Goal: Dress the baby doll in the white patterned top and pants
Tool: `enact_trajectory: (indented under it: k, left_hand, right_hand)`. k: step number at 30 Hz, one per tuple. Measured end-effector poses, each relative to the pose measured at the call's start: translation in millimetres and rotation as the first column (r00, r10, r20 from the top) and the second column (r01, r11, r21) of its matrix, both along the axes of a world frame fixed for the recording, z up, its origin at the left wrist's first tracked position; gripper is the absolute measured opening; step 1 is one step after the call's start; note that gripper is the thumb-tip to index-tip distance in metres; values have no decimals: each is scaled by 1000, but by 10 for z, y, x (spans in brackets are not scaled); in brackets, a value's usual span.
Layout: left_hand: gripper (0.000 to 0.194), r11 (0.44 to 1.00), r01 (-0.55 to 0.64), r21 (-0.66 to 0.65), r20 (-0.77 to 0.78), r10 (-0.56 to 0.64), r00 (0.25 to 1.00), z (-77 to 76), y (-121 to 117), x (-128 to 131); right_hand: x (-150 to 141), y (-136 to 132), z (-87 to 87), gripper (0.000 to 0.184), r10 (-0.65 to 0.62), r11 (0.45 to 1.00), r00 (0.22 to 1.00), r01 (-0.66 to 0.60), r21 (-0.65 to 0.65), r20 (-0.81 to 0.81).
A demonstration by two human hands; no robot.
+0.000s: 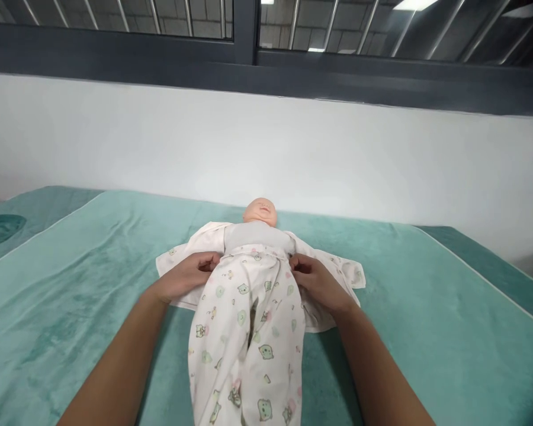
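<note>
Head view, looking down at a baby doll [260, 222] flat on its back, middle of a bed with a green blanket [93, 266]. Doll head far away, close to the white wall [293, 154]. Grey top on the doll's chest. White pants [249, 331] with little green animal faces on the legs, reaching down toward the bottom edge of the view. White printed shirt [190, 242] spread open under the doll, sticking out on both sides.

Left hand [189, 278] at one side of the doll's waist, fingers curled shut, pinching the top edge of the pants. Right hand [315, 284] at the other side of the waist, fingers curled shut too, gripping the same top edge. Both hands touching the doll, one on each side, with the pants between them. Bare arms reaching in from the bottom corners.

Dark window frame [249, 59] up above the wall.
</note>
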State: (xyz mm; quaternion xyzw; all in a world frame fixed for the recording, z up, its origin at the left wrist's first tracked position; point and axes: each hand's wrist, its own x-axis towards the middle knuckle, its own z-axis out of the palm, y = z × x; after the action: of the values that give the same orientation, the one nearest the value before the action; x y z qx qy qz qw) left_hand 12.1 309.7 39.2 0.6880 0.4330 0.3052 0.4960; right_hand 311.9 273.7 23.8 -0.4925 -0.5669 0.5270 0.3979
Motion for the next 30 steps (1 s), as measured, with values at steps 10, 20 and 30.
enact_trajectory:
  k: [10, 20, 30]
  left_hand:
    - [20, 996, -82, -29, 113, 84, 990, -183, 60, 133]
    - [19, 993, -59, -98, 255, 82, 963, -251, 95, 164]
    - [10, 995, -92, 33, 130, 87, 988, -213, 52, 122]
  right_hand:
    - [-109, 96, -116, 19, -200, 977, 978, 204, 68, -54]
    - [-129, 151, -161, 21, -168, 983, 950, 182, 32, -262]
    - [14, 60, -45, 16, -31, 999, 999, 32, 19, -45]
